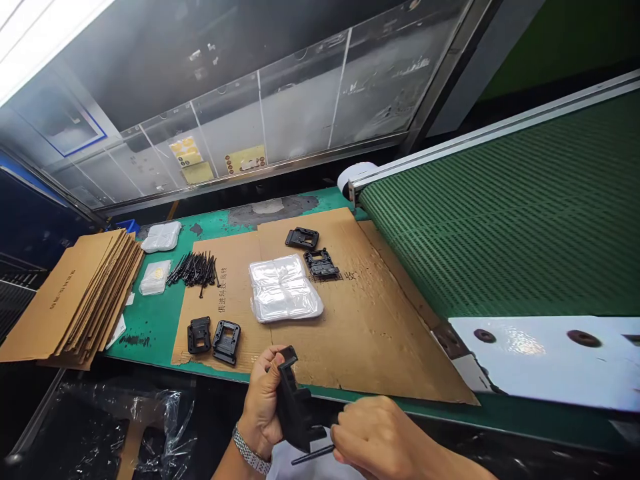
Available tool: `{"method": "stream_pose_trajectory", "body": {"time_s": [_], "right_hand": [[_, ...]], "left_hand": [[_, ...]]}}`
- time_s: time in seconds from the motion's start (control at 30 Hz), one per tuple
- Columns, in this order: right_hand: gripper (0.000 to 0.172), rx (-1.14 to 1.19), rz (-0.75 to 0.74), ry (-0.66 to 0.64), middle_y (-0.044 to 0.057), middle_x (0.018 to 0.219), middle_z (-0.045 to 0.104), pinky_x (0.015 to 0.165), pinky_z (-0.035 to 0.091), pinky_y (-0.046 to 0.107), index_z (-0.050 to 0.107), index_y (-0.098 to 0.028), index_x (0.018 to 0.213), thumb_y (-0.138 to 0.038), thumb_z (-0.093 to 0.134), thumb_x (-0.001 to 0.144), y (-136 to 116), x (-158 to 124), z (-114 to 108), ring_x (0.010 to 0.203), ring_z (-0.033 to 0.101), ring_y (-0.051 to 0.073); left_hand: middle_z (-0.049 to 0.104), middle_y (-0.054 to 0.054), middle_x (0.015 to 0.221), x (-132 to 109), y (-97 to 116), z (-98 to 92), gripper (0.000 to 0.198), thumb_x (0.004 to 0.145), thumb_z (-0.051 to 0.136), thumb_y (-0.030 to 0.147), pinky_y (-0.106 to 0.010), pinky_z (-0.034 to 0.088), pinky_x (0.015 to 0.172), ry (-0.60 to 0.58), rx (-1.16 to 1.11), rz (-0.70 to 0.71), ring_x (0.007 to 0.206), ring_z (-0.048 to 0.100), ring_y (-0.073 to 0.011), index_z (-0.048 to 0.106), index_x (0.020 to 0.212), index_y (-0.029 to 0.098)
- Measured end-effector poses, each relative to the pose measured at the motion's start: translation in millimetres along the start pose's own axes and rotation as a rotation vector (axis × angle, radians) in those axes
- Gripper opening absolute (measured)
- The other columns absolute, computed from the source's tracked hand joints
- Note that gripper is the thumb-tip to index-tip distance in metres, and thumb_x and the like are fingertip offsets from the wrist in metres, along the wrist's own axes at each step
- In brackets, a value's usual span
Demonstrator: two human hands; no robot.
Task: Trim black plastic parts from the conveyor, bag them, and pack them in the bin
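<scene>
My left hand, a metal-band watch at its wrist, is closed around a black plastic part at the table's front edge. The part is tilted and seen nearly edge-on. Just right of it, my right hand is closed on a thin black rod, whose free end points left below the part. On the cardboard sheet beyond lie black plastic frames, two at the front left and two at the back. Between them sits a stack of clear plastic bags.
A heap of thin black rods lies left of the bags. Flattened cardboard is piled at the far left, near smaller bag packs. A green conveyor belt rises on the right. Clear plastic pockets hang behind.
</scene>
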State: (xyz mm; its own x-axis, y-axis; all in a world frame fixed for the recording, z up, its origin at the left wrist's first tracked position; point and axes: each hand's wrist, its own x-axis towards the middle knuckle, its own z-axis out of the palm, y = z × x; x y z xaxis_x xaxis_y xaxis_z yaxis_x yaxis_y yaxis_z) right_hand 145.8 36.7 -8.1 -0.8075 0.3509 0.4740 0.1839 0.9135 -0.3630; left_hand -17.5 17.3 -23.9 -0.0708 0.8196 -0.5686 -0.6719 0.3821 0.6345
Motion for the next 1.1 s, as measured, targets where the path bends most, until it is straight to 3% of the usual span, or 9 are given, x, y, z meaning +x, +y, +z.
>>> {"method": "stream_pose_trajectory", "body": {"time_s": [0.07,0.2,0.37,0.47,0.6,0.7,0.83,1.0,1.1], "right_hand": [[0.036,0.053,0.059,0.038,-0.003,0.047,0.047,0.043,0.023,0.026,0.039,-0.021,0.058,-0.016,0.024,0.091,0.6,-1.9,0.0,0.041,0.038,0.01],[0.035,0.116,0.339,0.17,-0.004,0.048,0.043,0.045,0.028,0.022,0.037,-0.021,0.06,-0.022,0.025,0.093,4.2,4.8,0.7,0.042,0.039,0.009],[0.036,0.153,0.427,0.101,-0.004,0.047,0.044,0.043,0.027,0.022,0.036,-0.021,0.06,-0.028,0.024,0.093,4.6,11.5,3.6,0.04,0.039,0.009],[0.038,0.111,0.507,0.091,-0.002,0.048,0.048,0.043,0.027,0.023,0.04,-0.021,0.06,-0.031,0.024,0.093,11.8,8.8,8.1,0.04,0.041,0.009],[0.035,0.014,0.786,0.063,0.001,0.056,0.06,0.044,0.029,0.023,0.051,-0.022,0.069,-0.036,0.027,0.091,47.0,-9.4,33.7,0.046,0.051,0.013],[0.028,-0.195,0.985,-0.003,0.002,0.075,0.068,0.046,0.032,0.024,0.059,-0.025,0.086,-0.031,0.032,0.088,84.8,-38.2,63.8,0.057,0.059,0.017],[0.026,-0.481,1.074,-0.065,0.009,0.075,0.065,0.055,0.037,0.028,0.062,-0.019,0.078,-0.022,0.037,0.083,119.0,-78.5,89.9,0.068,0.058,0.022],[0.026,-0.598,1.139,-0.054,0.017,0.074,0.058,0.056,0.037,0.035,0.062,-0.012,0.08,-0.02,0.037,0.081,124.4,-94.3,93.8,0.071,0.053,0.03],[0.023,-0.557,1.004,0.12,0.016,0.08,0.057,0.062,0.041,0.038,0.059,-0.011,0.089,-0.02,0.04,0.081,113.4,-80.5,87.2,0.074,0.052,0.029]], "left_hand": [[0.048,0.008,0.058,-0.4,2.2,0.4,0.047,0.054,0.075,0.043,-0.016,0.031,0.041,0.02,0.033,0.059,0.043,0.039,-0.003,0.049,0.085,0.018],[0.055,0.004,0.07,-5.1,4.3,5.5,0.042,0.06,0.072,0.04,-0.017,0.037,0.047,0.017,0.125,0.18,0.053,0.046,-0.0054,0.05,0.088,0.019],[0.055,0.002,0.073,-9.7,1.4,6.7,0.041,0.06,0.073,0.037,-0.017,0.038,0.049,-0.007,0.158,0.241,0.056,0.048,-0.0064,0.05,0.09,0.02],[0.052,0.004,0.065,-6.1,-1.9,-0.3,0.04,0.058,0.074,0.038,-0.016,0.034,0.044,-0.106,0.093,0.135,0.05,0.045,-0.0054,0.052,0.087,0.021],[0.044,0.004,0.059,-3.5,-8.2,-7.9,0.044,0.056,0.067,0.055,-0.014,0.013,0.029,-0.378,-0.212,-0.215,0.036,0.025,-0.0012,0.057,0.084,0.023],[0.046,-0.001,0.075,-9.8,-13.0,-6.8,0.034,0.062,0.067,0.045,-0.011,0.011,0.028,-0.31,-0.396,-0.241,0.042,0.024,0.0001,0.06,0.087,0.022],[0.041,-0.001,0.073,-16.9,-15.8,-4.3,0.015,0.074,0.058,0.031,-0.006,0.019,0.029,-0.22,-0.509,-0.229,0.046,0.026,-0.0012,0.061,0.084,0.02],[0.041,-0.002,0.076,-14.4,-16.0,-7.1,0.015,0.077,0.056,0.029,-0.001,0.022,0.032,-0.252,-0.612,-0.293,0.054,0.035,-0.0026,0.06,0.086,0.017],[0.042,-0.003,0.076,-13.2,-16.5,-9.1,0.016,0.076,0.057,0.029,0.0,0.023,0.032,-0.247,-0.634,-0.316,0.057,0.038,-0.0037,0.06,0.086,0.017]]}}
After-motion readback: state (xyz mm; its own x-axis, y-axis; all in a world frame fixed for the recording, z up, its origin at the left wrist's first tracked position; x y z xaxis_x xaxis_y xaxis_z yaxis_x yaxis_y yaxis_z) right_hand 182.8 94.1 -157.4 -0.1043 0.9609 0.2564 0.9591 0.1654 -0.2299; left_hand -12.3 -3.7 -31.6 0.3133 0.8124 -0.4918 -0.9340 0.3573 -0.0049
